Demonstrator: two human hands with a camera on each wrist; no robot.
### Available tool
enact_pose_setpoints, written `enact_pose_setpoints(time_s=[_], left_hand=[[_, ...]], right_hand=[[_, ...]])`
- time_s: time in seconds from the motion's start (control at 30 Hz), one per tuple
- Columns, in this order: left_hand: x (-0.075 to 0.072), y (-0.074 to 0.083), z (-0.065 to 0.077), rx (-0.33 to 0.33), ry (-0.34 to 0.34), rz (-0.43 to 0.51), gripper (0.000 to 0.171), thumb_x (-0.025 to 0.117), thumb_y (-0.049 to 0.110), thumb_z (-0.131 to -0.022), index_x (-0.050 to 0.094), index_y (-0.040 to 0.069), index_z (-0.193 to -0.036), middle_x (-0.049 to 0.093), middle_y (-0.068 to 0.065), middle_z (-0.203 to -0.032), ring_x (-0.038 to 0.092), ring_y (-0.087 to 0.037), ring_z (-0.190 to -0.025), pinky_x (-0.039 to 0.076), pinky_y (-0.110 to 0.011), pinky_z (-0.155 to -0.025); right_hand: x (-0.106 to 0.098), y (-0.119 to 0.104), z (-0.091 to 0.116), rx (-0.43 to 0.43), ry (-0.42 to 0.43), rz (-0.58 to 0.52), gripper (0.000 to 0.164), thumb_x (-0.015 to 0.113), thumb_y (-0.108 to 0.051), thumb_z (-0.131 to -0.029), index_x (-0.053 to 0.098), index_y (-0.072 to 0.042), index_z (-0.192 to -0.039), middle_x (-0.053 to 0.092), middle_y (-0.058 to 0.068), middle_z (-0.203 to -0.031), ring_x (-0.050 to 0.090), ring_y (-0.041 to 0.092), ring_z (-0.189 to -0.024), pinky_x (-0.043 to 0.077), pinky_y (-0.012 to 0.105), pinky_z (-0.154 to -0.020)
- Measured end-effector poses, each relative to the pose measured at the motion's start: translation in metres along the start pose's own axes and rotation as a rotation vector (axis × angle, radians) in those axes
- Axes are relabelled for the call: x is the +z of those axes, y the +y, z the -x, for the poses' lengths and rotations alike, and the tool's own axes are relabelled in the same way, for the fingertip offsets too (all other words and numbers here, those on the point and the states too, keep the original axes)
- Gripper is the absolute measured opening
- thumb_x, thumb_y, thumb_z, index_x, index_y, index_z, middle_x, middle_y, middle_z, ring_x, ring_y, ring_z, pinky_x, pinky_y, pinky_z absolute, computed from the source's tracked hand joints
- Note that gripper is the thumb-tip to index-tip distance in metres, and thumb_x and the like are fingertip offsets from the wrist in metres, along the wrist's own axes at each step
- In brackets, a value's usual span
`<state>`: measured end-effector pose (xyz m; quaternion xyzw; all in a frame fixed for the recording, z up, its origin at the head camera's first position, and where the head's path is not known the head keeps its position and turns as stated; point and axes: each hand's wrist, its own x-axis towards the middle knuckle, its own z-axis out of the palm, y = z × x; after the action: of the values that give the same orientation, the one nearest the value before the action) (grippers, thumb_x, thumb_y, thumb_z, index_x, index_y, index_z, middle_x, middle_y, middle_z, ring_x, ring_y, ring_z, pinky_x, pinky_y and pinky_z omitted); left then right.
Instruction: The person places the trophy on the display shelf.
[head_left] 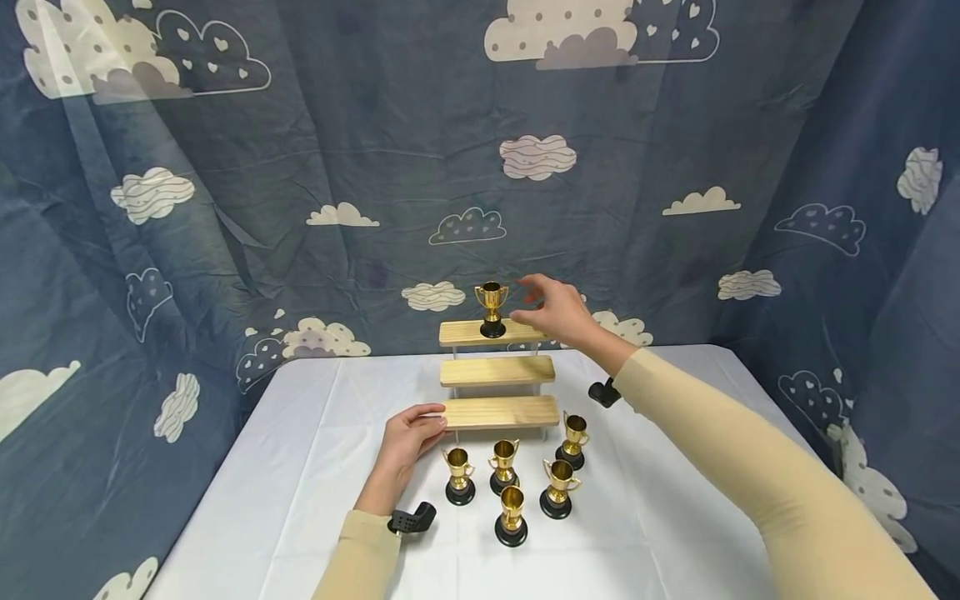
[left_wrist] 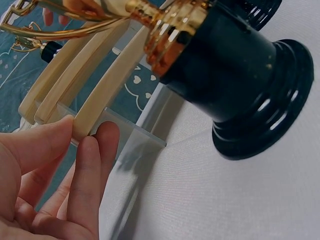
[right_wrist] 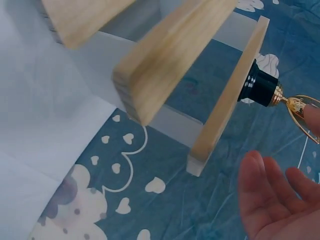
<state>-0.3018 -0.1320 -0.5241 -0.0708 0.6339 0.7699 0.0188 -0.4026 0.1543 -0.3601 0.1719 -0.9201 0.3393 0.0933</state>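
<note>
A three-tier display stand (head_left: 498,412) with wooden boards and clear side supports stands at the back of the table. My left hand (head_left: 405,442) pinches the left end of its lowest board, thumb above and fingers below, as the left wrist view shows (left_wrist: 87,107). One gold trophy cup (head_left: 492,304) with a black base stands upright on the top board. Just right of that cup is my right hand (head_left: 558,312), thumb and fingers parted with nothing gripped. In the right wrist view a fingertip overlaps the cup's handle (right_wrist: 297,107).
Several more trophy cups (head_left: 512,512) stand upright on the white-covered table (head_left: 315,500) in front of the stand, one of them close to the left wrist camera. A dark blue cloth (head_left: 390,125) with cloud prints hangs behind and at both sides.
</note>
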Motion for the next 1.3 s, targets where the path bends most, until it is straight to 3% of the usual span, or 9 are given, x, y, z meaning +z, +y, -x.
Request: enact_pose_setpoints(time_s=[0.3,0.67,0.87,1.1,1.3], left_hand=[[0.001,0.0,0.0,0.005,-0.007,0.026,0.033,0.074,-0.008,-0.085,0.069,-0.007,-0.117,0.074,-0.017,-0.094,0.074,-0.026,-0.086,0.061,-0.032,-0.082],[0.001,-0.001,0.001,-0.005,0.003,0.013,0.03,0.076,-0.004,-0.084,0.072,-0.002,-0.114,0.074,-0.016,-0.094,0.074,-0.026,-0.084,0.061,-0.032,-0.082],[0.0,-0.002,0.0,0.01,-0.016,0.03,0.032,0.075,-0.005,-0.085,0.069,-0.005,-0.117,0.074,-0.015,-0.093,0.074,-0.025,-0.085,0.061,-0.034,-0.084],[0.0,-0.002,0.0,0.022,-0.04,0.035,0.036,0.074,-0.004,-0.087,0.066,-0.008,-0.121,0.074,-0.014,-0.093,0.074,-0.024,-0.086,0.06,-0.034,-0.087],[-0.001,0.002,0.003,0.014,-0.052,0.032,0.034,0.072,-0.006,-0.087,0.066,-0.009,-0.12,0.074,-0.016,-0.093,0.074,-0.025,-0.086,0.059,-0.037,-0.089]], right_hand=[[-0.004,0.007,0.024,-0.012,-0.061,-0.019,0.06,0.076,-0.036,-0.09,0.054,-0.013,-0.141,0.065,0.013,-0.122,0.067,0.026,-0.098,0.057,0.049,-0.083],[-0.003,0.012,0.054,-0.011,-0.093,0.001,0.059,0.077,-0.039,-0.089,0.058,-0.013,-0.138,0.066,0.009,-0.118,0.066,0.021,-0.096,0.059,0.04,-0.074],[-0.003,0.012,0.07,-0.037,-0.093,0.021,0.056,0.081,-0.035,-0.087,0.061,-0.011,-0.134,0.068,0.008,-0.114,0.068,0.02,-0.093,0.059,0.037,-0.07],[-0.001,0.016,0.089,-0.064,-0.109,0.052,0.051,0.081,-0.033,-0.086,0.063,-0.014,-0.13,0.069,0.009,-0.112,0.068,0.02,-0.091,0.058,0.036,-0.071],[0.0,0.018,0.108,-0.036,-0.142,0.042,0.056,0.081,-0.038,-0.086,0.061,-0.013,-0.132,0.068,0.01,-0.115,0.068,0.022,-0.095,0.058,0.037,-0.074]])
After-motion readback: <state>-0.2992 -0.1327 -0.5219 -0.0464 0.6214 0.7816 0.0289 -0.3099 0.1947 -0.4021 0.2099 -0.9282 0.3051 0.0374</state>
